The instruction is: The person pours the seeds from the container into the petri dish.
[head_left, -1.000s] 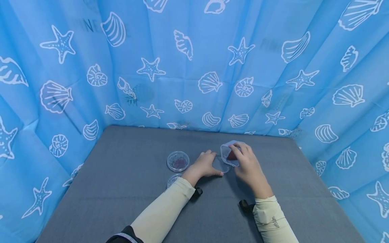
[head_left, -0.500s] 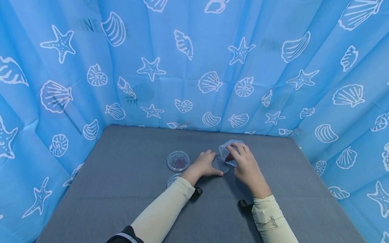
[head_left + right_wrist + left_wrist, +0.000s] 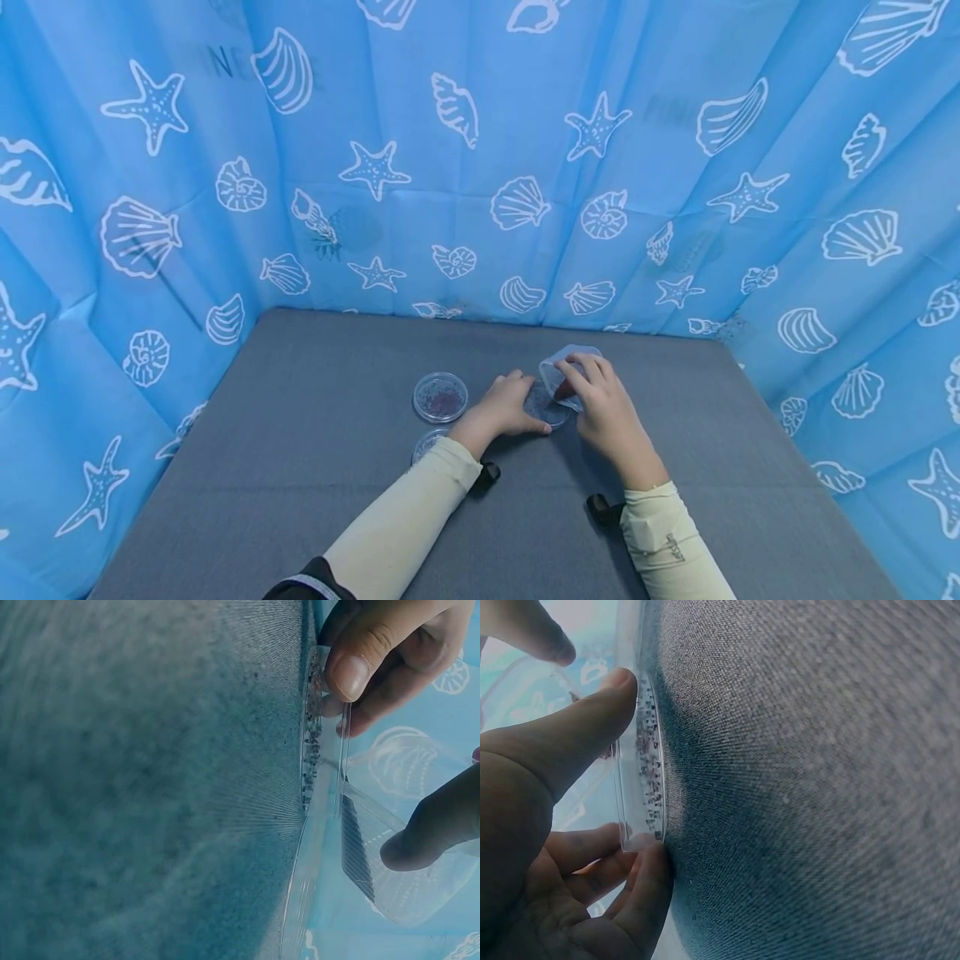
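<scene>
On the grey tabletop stands a clear round petri dish [image 3: 548, 411], with my left hand [image 3: 507, 407] gripping its side between thumb and fingers. Small dark bits lie inside that dish [image 3: 651, 772], seen edge-on in the left wrist view. My right hand [image 3: 603, 396] holds a clear angular plastic cup [image 3: 552, 373], tilted with its mouth low over the dish. Something dark red shows inside the cup near the fingertips. In the right wrist view the cup's clear wall [image 3: 409, 892] overlaps the dish rim, and the right thumb [image 3: 412, 847] presses on it.
Left of my left hand sits another petri dish [image 3: 440, 397] with dark reddish contents. A further dish [image 3: 427, 443] is partly hidden behind the left forearm. A blue curtain [image 3: 480, 167] with white shell prints surrounds the grey table [image 3: 315, 467] at back and sides.
The cup in my right hand has shifted slightly left and tipped further over the dish. Dark specks now show in the dish, which looked clear before. My left hand has stayed put.
</scene>
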Tool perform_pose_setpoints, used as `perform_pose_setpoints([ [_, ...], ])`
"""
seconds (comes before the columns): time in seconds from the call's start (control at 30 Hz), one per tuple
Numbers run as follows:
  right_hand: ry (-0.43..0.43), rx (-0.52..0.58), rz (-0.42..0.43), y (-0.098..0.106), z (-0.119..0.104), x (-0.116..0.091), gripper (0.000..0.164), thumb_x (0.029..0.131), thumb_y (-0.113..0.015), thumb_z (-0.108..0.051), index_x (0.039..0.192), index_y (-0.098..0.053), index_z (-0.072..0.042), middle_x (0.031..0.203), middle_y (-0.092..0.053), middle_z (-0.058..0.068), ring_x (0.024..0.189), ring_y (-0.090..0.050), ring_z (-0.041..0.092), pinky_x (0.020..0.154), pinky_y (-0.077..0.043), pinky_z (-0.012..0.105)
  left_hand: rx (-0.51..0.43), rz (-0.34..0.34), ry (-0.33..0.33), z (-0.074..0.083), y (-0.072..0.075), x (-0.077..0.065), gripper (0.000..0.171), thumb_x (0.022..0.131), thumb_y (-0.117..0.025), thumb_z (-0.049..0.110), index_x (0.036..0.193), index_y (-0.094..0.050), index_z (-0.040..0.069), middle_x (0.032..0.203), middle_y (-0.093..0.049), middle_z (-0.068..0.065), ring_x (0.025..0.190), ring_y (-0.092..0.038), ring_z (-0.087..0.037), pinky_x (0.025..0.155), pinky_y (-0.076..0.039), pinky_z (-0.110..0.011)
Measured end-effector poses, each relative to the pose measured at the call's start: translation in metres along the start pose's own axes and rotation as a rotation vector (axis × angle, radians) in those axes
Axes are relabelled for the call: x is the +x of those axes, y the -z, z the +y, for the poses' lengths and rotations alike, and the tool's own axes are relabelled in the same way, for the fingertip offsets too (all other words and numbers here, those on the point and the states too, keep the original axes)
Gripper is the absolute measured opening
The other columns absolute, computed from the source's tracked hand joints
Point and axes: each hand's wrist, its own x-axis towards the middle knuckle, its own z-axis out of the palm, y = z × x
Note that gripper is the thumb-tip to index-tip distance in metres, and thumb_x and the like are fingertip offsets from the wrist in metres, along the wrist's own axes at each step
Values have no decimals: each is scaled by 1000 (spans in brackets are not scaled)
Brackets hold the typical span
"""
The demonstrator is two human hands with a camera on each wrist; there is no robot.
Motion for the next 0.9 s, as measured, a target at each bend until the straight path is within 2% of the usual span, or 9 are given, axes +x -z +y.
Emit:
perform_pose_setpoints([
  [0.27, 0, -6, -11, -2, 0, 1, 80, 68, -69, 29, 140, -65, -5, 142, -59, 21, 136, -52, 44, 112, -49, 61, 16, 8, -8, 0, -1, 1, 83, 89, -85, 50, 155, -54, 12, 141, -59, -10, 125, -55, -28, 105, -54, -45],
  [0.7, 11, -14, -7, -3, -2, 2, 79, 68, -70, 30, 139, -66, -5, 140, -60, 21, 134, -53, 44, 111, -49, 61, 40, 4, -1, 1, -2, 2, 87, 89, -84, 52, 158, -49, 11, 152, -54, -12, 137, -53, -31, 112, -51, -47],
  [0.9, 4, -3, -16, -1, -3, 2, 81, 66, -69, 30, 139, -66, -5, 141, -60, 21, 134, -52, 44, 111, -48, 62, 38, 2, -4, 1, -1, 1, 87, 90, -84, 52, 158, -49, 10, 152, -54, -12, 137, -52, -32, 112, -51, -48],
])
